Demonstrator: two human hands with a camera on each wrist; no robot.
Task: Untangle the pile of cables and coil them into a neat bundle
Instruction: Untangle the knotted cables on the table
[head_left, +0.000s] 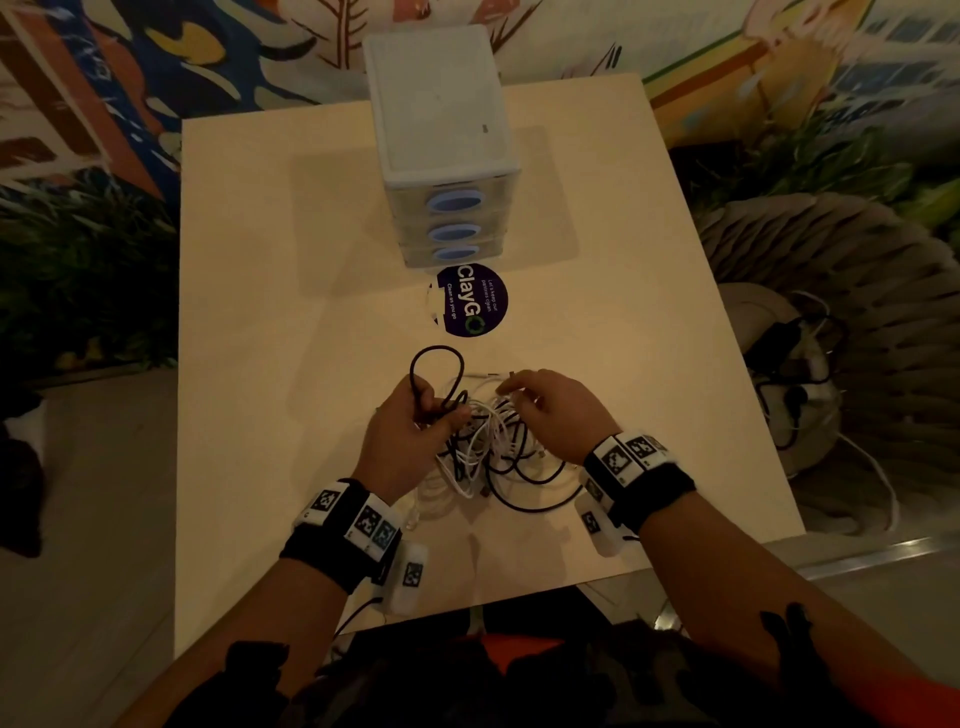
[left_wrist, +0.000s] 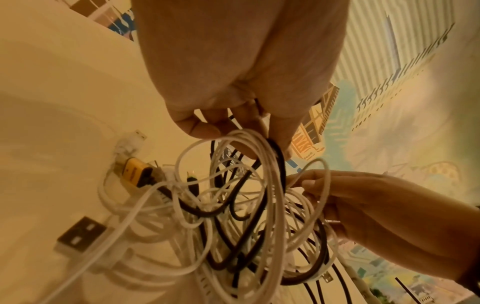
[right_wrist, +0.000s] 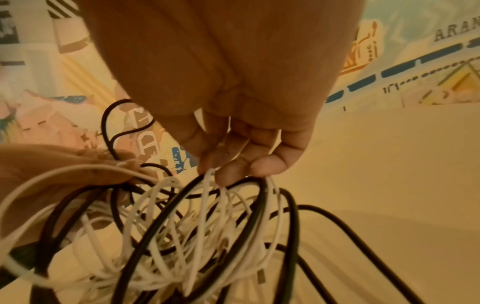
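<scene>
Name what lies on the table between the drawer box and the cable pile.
A round dark sticker lies between the drawer box and the cable pile; the head view shows it.

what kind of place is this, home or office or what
Probably a shared office pantry or break area, not a home. The round sticker on the pale table reads "ClayGo, Let's keep our pantries clean", and a large painted mural covers the wall behind.

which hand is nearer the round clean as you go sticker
Left. The left hand, gripping a black cable loop, sits just below the sticker; the right hand, pinching a white cable, lies further off to its lower right.
</scene>
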